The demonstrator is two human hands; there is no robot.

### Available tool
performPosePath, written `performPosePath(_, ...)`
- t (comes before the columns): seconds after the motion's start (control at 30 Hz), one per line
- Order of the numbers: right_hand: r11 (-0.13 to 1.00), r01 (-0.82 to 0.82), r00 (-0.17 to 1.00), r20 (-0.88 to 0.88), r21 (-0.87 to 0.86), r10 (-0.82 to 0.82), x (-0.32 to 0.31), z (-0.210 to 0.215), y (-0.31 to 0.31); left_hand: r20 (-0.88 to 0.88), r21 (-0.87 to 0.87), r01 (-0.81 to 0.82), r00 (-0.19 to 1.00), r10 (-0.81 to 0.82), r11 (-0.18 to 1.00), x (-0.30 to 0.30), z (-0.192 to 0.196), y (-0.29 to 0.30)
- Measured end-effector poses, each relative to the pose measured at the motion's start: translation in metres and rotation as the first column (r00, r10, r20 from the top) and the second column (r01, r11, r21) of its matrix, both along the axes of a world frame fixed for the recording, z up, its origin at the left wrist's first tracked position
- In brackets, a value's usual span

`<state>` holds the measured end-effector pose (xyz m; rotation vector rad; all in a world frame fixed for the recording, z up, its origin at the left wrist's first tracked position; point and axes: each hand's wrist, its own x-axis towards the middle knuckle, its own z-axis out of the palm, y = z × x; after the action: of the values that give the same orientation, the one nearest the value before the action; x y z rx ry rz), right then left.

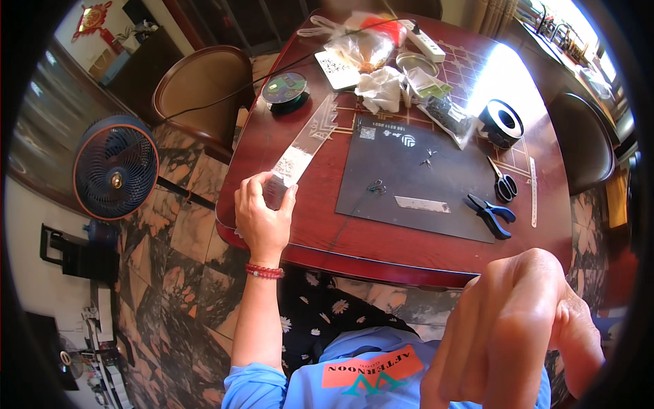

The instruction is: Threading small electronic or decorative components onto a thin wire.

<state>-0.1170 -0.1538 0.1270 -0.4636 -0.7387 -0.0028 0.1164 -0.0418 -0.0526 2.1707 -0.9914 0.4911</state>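
My left hand (pixel 262 215) is at the table's near left edge, thumb and fingers closed on the near end of a long clear plastic sleeve (pixel 302 151) with whitish contents. My right hand (pixel 504 327) is raised close to the camera at the lower right, its fingers bent inward; whatever they hold, if anything, is hidden. A dark mat (pixel 381 204) lies on the table between them. On it are small dark-green hooks (pixel 377 187), tiny metal pieces (pixel 428 159) and a pale flat strip (pixel 422 204). Blue-handled pliers (pixel 492 215) rest on its right edge.
Black scissors (pixel 505 183) and a white ruler (pixel 533 191) lie right of the mat. Behind are a roll of black tape (pixel 502 124), a green spool (pixel 285 92), plastic bags (pixel 371 48) and a power strip (pixel 424 42). A fan (pixel 116 170) stands at left, beside a chair (pixel 204 92).
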Motion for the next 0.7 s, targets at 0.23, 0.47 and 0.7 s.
performPosePath(0.23,0.986,0.154,0.966,-0.219,0.061,-0.137,-0.018,0.004,0.008,-0.001,-0.009,0.01,1.0,-0.01,1.0,-0.001,0.001,-0.002)
performPosePath(0.47,0.991,0.133,0.986,-0.103,0.029,-0.13,-0.009,0.001,0.01,0.004,-0.008,0.006,1.0,-0.006,1.0,0.0,0.0,-0.001)
performPosePath(0.7,0.939,0.268,0.954,0.08,0.217,-0.29,-0.001,-0.015,0.027,-0.004,-0.011,0.005,1.0,-0.005,1.0,0.0,0.001,0.0)
